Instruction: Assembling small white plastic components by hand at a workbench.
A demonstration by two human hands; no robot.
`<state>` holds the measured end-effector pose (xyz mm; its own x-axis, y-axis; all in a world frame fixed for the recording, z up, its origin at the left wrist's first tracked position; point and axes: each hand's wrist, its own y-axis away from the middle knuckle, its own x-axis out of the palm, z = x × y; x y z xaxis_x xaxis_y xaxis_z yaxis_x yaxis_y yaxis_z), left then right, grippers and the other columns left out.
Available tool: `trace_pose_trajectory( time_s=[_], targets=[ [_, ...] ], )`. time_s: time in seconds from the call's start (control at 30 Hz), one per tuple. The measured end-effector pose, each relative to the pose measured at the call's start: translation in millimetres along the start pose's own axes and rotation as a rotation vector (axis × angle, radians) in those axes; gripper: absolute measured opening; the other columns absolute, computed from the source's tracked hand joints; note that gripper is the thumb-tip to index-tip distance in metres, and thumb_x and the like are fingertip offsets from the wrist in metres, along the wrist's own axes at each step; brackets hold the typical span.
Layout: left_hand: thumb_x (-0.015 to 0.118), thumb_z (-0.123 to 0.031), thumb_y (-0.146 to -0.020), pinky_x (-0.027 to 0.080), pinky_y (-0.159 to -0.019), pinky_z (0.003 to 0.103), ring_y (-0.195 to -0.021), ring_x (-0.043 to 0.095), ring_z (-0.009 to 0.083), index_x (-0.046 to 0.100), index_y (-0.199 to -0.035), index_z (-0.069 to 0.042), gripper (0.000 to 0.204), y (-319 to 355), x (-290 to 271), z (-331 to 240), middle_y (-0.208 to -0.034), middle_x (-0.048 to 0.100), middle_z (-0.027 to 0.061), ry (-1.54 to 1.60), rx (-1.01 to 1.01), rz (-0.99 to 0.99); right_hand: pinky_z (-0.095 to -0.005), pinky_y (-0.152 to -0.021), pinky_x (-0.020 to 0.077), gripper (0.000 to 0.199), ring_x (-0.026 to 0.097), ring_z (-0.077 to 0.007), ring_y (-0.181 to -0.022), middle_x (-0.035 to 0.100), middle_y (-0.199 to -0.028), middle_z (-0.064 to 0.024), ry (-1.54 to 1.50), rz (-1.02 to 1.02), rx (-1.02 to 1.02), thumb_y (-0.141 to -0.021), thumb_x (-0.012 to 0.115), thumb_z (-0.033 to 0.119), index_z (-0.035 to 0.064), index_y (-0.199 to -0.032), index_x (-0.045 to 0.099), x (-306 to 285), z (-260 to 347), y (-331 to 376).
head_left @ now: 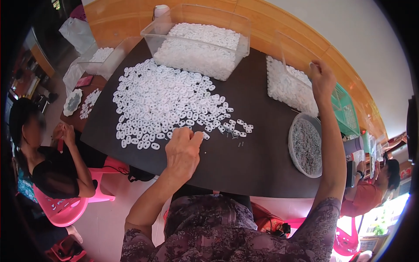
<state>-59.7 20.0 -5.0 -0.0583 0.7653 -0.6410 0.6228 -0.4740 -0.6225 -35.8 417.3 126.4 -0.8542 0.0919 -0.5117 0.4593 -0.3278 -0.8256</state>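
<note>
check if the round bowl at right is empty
Not empty: small grey pieces in the bowl hide its bottom; depth cannot be told.

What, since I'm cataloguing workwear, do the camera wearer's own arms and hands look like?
The left hand and right hand are bare, with no gloves and no watch visible at either wrist. The sleeves are short, ending around the elbows, in dark muted purple with a floral-looking pattern.

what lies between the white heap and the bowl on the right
In the head view, a few loose grey pins lie by the white heap; then bare dark tabletop runs to the bowl.
</note>
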Motion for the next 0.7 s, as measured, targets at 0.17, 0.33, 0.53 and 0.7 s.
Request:
trace_pose_trajectory(
  time_s=[0.17, 0.33, 0.53, 0.7],
  targets=[
    [0.063, 0.001, -0.064, 0.045, -0.059, 0.035, -0.076, 0.05, 0.0259, 0.054, -0.071, -0.005, 0.013, -5, 5, 4, -0.079, 0.047, 0.0089, -0.174, 0.098, 0.106, -0.0447, -0.074, 0.0468, 0.014, 0.06, -0.036, -0.079, 0.066, -0.084, -0.0168, 0.352, 0.165, -0.221, -0.074, 0.066, 0.011, 0.0077, -0.087, 0.071, 21, -25, 4],
    [0.062, 0.001, -0.066, 0.044, -0.058, 0.035, -0.073, 0.048, 0.0261, 0.052, -0.072, -0.004, 0.014, -4, 6, 9, -0.078, 0.045, 0.01, -0.182, 0.105, 0.118, -0.0443, -0.067, 0.0439, 0.011, 0.055, -0.034, -0.074, 0.06, -0.074, -0.0143, 0.064, 0.044, -0.445, -0.074, 0.062, 0.003, 0.0054, -0.084, 0.067, 1, 42, 37],
    [0.067, 0.002, -0.067, 0.043, -0.057, 0.037, -0.072, 0.05, 0.0269, 0.051, -0.076, -0.003, 0.019, -4, 6, 8, -0.077, 0.046, 0.0098, -0.161, 0.121, 0.107, -0.0384, -0.062, 0.0445, 0.015, 0.052, -0.0288, -0.07, 0.056, -0.072, -0.0082, -0.46, 0.592, -0.44, -0.067, 0.067, 0.0, 0.005, -0.081, 0.065, -22, 104, 141],
    [0.064, 0.003, -0.069, 0.043, -0.056, 0.035, -0.071, 0.049, 0.0257, 0.049, -0.072, -0.003, 0.017, -4, 6, 7, -0.074, 0.045, 0.01, -0.133, 0.162, 0.079, -0.0372, -0.065, 0.0461, 0.02, 0.052, -0.0268, -0.076, 0.057, -0.075, -0.0056, -0.469, 0.732, -0.292, -0.063, 0.073, 0.002, 0.0076, -0.082, 0.066, -19, 105, 174]
  ],
)
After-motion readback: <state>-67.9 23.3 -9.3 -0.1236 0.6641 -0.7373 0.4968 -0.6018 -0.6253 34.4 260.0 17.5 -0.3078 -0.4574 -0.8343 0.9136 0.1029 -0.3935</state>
